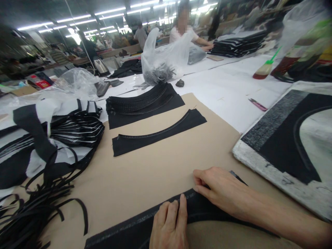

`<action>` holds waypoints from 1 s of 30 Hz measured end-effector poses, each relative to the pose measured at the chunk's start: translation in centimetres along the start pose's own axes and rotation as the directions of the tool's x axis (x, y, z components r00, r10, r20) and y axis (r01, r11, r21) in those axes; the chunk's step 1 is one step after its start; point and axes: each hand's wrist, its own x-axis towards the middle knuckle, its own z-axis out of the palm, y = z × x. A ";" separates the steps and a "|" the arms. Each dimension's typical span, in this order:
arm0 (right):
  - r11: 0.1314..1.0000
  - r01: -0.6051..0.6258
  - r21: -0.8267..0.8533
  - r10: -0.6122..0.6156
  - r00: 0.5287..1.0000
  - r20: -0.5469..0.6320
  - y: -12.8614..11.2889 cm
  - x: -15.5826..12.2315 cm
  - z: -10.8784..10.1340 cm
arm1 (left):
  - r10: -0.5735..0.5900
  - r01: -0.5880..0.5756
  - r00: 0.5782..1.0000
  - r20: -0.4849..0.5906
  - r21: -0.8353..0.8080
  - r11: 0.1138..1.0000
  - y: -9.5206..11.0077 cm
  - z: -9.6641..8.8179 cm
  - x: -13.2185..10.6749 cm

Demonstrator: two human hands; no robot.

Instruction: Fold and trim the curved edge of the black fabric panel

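A curved black fabric piece (140, 223) lies along the front of the brown board, with a greyish strip along its straight upper edge. My left hand (169, 221) rests on it, fingers stretched out over that edge. Just to the right, my right hand (220, 185) is closed, thumb and forefinger pinching the same edge. Further up the board lies a single curved black piece (158, 133) with a stitched rim. Behind it is a stack of similar black pieces (142, 103).
Loose black strips (46, 207) and a bundle of black pieces (75, 131) lie left. At right is a white-topped board (272, 173) bearing another curved piece. Pink-handled snips (258, 104), a green-tipped bottle (263, 70) and a plastic bag (166, 52) stand beyond; a person (184, 31) works behind.
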 end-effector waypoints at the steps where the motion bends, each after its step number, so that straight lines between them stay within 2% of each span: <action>1: 1.000 0.001 -0.005 -0.001 1.000 -0.005 0.0 0.0 0.1 | 0.008 -0.008 1.000 0.000 0.011 1.000 0.0 0.0 0.0; 11: 0.996 0.039 -0.081 -0.043 0.998 -0.050 0.2 -0.1 0.8 | 0.022 -0.021 1.000 -0.007 0.077 0.997 0.1 -0.3 0.3; 16: 0.992 -0.036 -0.121 0.029 0.998 -0.055 0.0 -0.2 0.8 | -0.004 0.005 1.000 -0.009 0.052 0.999 0.5 -0.4 0.7; 22: 0.984 -0.088 -0.154 0.075 0.993 -0.086 -0.4 -0.9 0.5 | -0.072 0.076 0.997 -0.038 0.101 0.992 1.6 -1.3 2.0; 25: 0.980 -0.104 -0.169 0.088 0.991 -0.103 -0.4 -1.2 0.6 | -0.011 0.013 0.999 -0.040 0.066 0.998 2.5 -0.9 2.6; 30: 0.989 -0.109 -0.100 0.093 0.984 -0.155 1.0 -1.2 0.1 | 0.047 -0.044 0.998 0.036 -0.069 0.997 3.1 0.7 2.8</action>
